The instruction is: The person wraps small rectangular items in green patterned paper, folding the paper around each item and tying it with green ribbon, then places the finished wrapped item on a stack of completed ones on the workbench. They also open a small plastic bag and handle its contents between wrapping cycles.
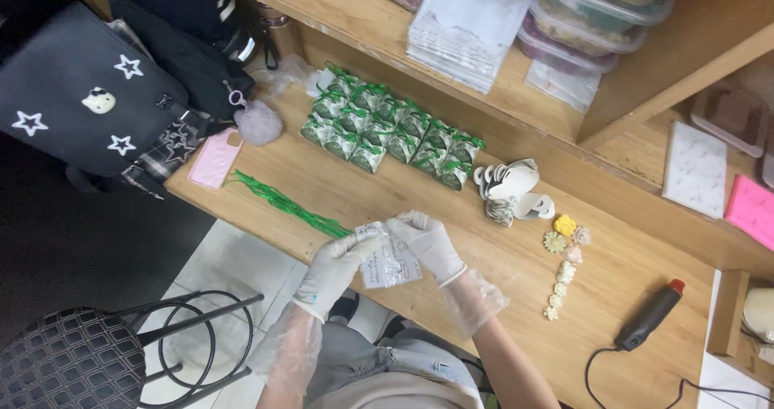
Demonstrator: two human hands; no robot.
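Both my hands wear clear plastic gloves. My left hand (334, 265) and my right hand (427, 244) together hold a flat white patterned paper box blank (389, 264) over the front edge of the wooden table (451, 215). The left hand grips its left side, the right hand pinches its top edge. A bundle of green ribbon strips (286, 203) lies just left of my hands. Behind them stand rows of folded small boxes tied with green ribbon (387, 127).
A pile of flat box blanks (512, 191) and a line of small flower decorations (563, 268) lie to the right, with a black glue gun (649, 316) beyond. A pink phone (215, 157), a black star bag (81, 95) and a stool (72, 361) are at left.
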